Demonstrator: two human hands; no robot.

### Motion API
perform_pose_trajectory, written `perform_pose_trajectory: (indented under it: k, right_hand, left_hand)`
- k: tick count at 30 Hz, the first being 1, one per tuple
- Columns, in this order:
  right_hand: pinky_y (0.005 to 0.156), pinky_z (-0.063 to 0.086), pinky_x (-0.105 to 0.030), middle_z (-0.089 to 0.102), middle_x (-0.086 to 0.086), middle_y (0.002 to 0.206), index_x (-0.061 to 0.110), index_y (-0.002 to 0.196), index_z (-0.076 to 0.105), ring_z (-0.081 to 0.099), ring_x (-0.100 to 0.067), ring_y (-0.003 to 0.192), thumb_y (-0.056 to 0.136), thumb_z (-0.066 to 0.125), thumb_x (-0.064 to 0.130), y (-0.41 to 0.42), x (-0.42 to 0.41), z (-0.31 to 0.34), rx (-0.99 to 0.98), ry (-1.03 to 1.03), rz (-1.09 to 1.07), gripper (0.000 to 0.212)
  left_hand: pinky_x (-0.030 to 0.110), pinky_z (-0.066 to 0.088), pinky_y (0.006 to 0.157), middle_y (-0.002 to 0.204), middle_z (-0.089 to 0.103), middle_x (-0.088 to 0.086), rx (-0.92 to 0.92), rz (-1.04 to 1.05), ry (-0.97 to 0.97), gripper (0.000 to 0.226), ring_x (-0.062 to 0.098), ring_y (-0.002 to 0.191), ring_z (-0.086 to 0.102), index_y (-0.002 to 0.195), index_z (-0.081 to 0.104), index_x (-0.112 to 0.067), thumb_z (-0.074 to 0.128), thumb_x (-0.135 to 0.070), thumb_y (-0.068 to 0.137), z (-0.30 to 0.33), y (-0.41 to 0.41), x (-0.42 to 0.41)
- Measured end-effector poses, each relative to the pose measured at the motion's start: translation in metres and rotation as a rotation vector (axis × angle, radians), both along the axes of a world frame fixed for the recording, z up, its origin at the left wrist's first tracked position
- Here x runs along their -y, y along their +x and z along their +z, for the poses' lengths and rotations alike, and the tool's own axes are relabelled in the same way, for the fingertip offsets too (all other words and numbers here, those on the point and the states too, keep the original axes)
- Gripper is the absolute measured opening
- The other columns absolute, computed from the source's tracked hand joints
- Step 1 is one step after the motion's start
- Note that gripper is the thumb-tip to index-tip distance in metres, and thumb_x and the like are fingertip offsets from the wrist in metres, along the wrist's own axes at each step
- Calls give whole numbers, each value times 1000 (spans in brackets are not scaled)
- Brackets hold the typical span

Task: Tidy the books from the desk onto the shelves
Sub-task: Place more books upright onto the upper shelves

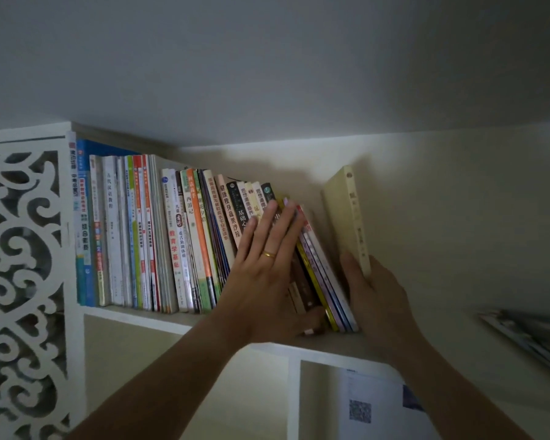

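A long row of books (172, 236) stands on the white shelf (134, 317), its right end leaning left. My left hand (267, 268), a gold ring on one finger, lies flat with fingers spread against the spines of the leaning books. Beside it my right hand (372, 290) grips the lower edge of a pale cream book (346, 214), held upright just to the right of the row, a small gap apart from the last purple-and-white spines (327, 281).
A white carved lattice panel (19, 281) closes the shelf's left side. Below the shelf a compartment holds a sheet with a QR code (359, 409). A tilted stack of printed matter (527, 338) lies at the right. Bare shelf board extends right of the cream book.
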State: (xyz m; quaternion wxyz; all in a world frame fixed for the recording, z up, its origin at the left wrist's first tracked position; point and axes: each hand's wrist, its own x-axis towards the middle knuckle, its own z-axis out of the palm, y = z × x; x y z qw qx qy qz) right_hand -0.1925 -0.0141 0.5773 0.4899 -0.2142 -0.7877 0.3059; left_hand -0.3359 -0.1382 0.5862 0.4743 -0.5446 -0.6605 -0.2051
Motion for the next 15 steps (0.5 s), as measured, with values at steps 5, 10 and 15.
perform_pose_trajectory:
  k: [5, 10, 15]
  right_hand:
    - [66, 47, -26, 65, 3, 91, 19, 113, 57, 63, -13, 82, 97, 44, 59, 6, 4, 0, 14, -115, 71, 45]
    - [69, 47, -26, 64, 6, 94, 16, 119, 57, 61, -9, 84, 99, 48, 53, 15, 1, 3, 25, -167, 78, 42]
    - [80, 47, -31, 67, -3, 105, 15, 120, 57, 63, -25, 98, 103, 47, 40, 19, 3, 4, 27, -115, 34, 32]
  left_hand:
    - [53, -1, 128, 172, 3, 7, 130, -65, 42, 120, 24, 158, -12, 163, 12, -10, 67, -73, 76, 3, 17, -3]
    - [42, 50, 100, 120, 64, 4, 224, 43, 299, 46, 21, 112, 57, 139, 50, -14, 55, -31, 96, 8, 56, 2]
    - [36, 63, 74, 104, 72, 3, 663, 130, 246, 51, 18, 85, 72, 142, 37, -11, 47, -43, 103, 0, 114, -24]
